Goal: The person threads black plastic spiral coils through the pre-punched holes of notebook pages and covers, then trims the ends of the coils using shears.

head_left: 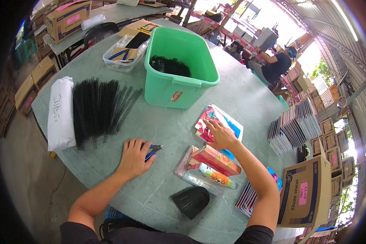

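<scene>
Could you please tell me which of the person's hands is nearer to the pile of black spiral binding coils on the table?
Left. The left hand grips pliers just below the coils; the right hand rests on a colourful booklet, well to their right.

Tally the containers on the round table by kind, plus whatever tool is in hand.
Green plastic tub: 1
Clear plastic tray: 1
Brown cardboard box at the table's right edge: 1
Blue-handled pliers, in the left hand: 1
Total: 4

One green tub (179, 85), one clear plastic tray (122, 57), one black scoop (191, 201), two hands, one white bundle (61, 114).
</scene>
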Motion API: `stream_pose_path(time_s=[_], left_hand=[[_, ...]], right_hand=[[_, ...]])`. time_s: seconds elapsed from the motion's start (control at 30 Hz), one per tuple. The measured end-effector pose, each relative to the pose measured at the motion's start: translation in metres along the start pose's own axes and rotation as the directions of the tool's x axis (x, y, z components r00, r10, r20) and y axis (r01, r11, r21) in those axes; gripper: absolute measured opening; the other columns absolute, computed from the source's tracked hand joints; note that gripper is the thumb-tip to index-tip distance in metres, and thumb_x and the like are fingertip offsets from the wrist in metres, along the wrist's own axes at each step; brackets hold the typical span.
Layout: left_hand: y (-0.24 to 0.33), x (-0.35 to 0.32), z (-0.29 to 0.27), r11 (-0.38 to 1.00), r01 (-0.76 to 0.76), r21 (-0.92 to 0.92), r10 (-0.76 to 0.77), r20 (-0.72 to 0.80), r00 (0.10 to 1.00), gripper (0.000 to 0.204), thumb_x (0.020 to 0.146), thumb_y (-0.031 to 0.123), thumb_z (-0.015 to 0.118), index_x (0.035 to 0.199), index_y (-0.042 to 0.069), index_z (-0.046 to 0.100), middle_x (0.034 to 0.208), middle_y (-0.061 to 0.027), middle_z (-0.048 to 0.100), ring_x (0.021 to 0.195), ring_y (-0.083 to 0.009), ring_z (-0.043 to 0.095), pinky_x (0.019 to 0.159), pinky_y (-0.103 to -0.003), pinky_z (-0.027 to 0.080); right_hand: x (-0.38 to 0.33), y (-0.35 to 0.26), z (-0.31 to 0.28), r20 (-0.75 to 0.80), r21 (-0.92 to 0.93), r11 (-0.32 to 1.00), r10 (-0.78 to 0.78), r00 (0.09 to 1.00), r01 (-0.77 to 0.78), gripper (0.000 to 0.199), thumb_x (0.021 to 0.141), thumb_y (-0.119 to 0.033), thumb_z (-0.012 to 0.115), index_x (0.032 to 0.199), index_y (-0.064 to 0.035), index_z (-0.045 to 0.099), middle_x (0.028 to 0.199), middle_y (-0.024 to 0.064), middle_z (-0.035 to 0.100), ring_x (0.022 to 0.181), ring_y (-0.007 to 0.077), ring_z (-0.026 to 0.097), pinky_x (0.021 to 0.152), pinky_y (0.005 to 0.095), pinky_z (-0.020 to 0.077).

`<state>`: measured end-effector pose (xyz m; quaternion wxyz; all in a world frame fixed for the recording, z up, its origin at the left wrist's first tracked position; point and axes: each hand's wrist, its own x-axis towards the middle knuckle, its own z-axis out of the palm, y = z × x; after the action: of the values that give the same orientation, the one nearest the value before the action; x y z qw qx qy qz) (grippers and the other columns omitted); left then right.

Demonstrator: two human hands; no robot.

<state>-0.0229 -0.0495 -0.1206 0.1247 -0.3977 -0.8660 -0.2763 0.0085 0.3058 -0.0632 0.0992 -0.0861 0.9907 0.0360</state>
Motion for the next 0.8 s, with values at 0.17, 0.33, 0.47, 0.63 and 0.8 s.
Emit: stream_pose_path(time_s=[0.17,0.33,0.47,0.63,0.8], left_hand=[[-0.001,0.0,-0.002,1.0,0.005,0.003,-0.005,0.014,1.0,0.043,0.077,0.029,0.065,0.108,0.001,0.057,0.102,-0.0136,0.051,0.1,-0.0306,0.046,0.087,-0.045,0.035],[-0.001,0.0,-0.002,0.999,0.02,-0.027,-0.019,0.026,0.999,0.043,0.078,0.031,0.064,0.109,0.001,0.057,0.102,-0.0134,0.051,0.1,-0.0303,0.045,0.088,-0.045,0.034],[-0.004,0.0,-0.002,0.999,0.021,-0.042,-0.02,0.025,0.999,0.043,0.079,0.032,0.064,0.109,0.001,0.058,0.102,-0.0131,0.051,0.1,-0.0301,0.045,0.089,-0.045,0.034],[-0.006,0.0,-0.001,0.998,0.029,-0.057,-0.027,0.037,0.999,0.043,0.078,0.032,0.064,0.108,0.002,0.058,0.102,-0.0127,0.051,0.101,-0.0295,0.045,0.089,-0.045,0.034],[-0.006,0.0,-0.002,0.995,0.041,-0.089,-0.038,0.036,0.999,0.043,0.078,0.032,0.065,0.109,0.003,0.058,0.103,-0.0133,0.051,0.101,-0.03,0.045,0.089,-0.045,0.033]], right_hand=[[0.017,-0.027,-0.005,0.108,-0.174,0.98,0.12,0.987,-0.1,0.097,0.064,-0.023,0.068,0.147,-0.0159,0.018,0.13,0.0267,0.043,0.101,0.0429,0.057,0.086,0.0457,0.0497],[0.015,0.002,-0.022,0.092,0.27,0.961,0.035,0.995,-0.059,0.081,0.079,-0.04,0.064,0.146,-0.0211,0.022,0.127,0.0255,0.045,0.1,0.039,0.058,0.086,0.0453,0.0486],[0.021,-0.025,0.002,0.017,-0.308,0.949,0.08,0.997,-0.071,0.063,0.087,-0.054,0.05,0.14,-0.0267,0.032,0.132,0.0265,0.039,0.101,0.0377,0.059,0.084,0.0436,0.0491],[0.02,0.001,-0.004,0.008,0.133,0.98,0.148,0.989,-0.148,0.054,0.087,-0.055,0.049,0.125,-0.0171,0.043,0.132,0.027,0.04,0.104,0.0406,0.057,0.085,0.0465,0.0478],[0.016,0.011,0.004,-0.053,-0.015,0.991,0.135,0.989,-0.136,0.068,0.086,-0.056,0.05,0.14,-0.0201,0.029,0.129,0.0259,0.042,0.107,0.041,0.054,0.089,0.0471,0.0451]])
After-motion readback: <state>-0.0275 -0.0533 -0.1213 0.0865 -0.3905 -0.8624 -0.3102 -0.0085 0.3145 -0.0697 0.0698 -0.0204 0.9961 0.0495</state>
